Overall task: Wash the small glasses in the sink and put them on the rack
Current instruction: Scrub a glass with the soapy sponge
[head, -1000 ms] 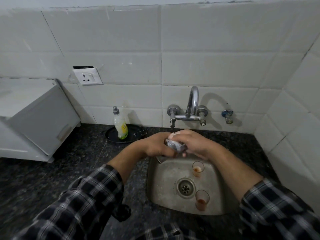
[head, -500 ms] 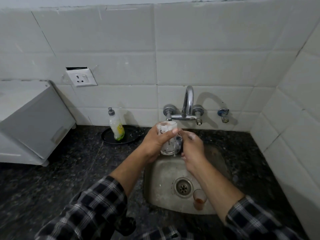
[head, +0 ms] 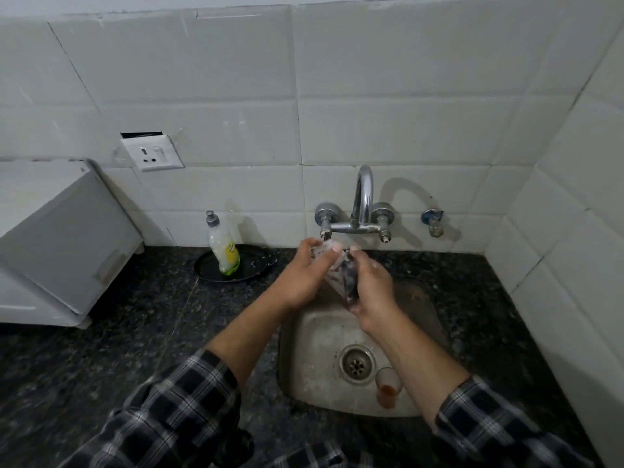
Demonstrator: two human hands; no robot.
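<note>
- Head view: the left hand (head: 300, 275) and right hand (head: 371, 285) both curl round a small clear foamy glass (head: 344, 278), tilted, above the square steel sink (head: 310, 349) and just below the chrome wall tap (head: 363, 204).
- A second small glass with reddish dregs (head: 388, 388) stands upright in the sink, beside the drain.
- A pale dish-soap bottle (head: 224, 248) stands on the dark speckled table (head: 101, 349).

Sudsy glass (head: 340, 275) tilted, second glass (head: 388, 388) upright — reddish dregs
</note>
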